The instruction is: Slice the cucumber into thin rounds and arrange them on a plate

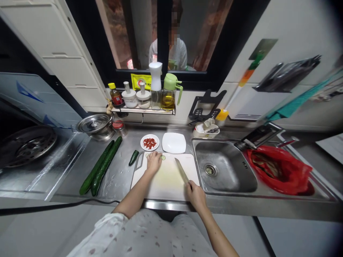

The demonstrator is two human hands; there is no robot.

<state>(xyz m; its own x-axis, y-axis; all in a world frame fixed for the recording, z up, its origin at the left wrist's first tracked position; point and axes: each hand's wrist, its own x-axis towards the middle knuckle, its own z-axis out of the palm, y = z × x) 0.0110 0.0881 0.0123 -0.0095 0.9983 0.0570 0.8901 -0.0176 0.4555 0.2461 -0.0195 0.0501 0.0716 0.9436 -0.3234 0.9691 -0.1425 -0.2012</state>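
A white cutting board (171,189) with a grey handle lies on the steel counter in front of me. My left hand (153,162) is at its far left corner, fingers bent down over pale green cucumber slices (163,157); most of what lies under the fingers is hidden. My right hand (196,194) grips the handle of a kitchen knife (182,171) above the board's right side, its blade pointing away and to the left. Left of the board lie a short cucumber piece (133,157) and two long cucumbers (103,167).
Behind the board stand a small plate (142,145) of chopped red pieces and a white square plate (174,142). A steel sink (227,171) and red plastic bag (278,175) are on the right. A lidded pot (96,126) and a seasoning shelf (144,111) are beyond.
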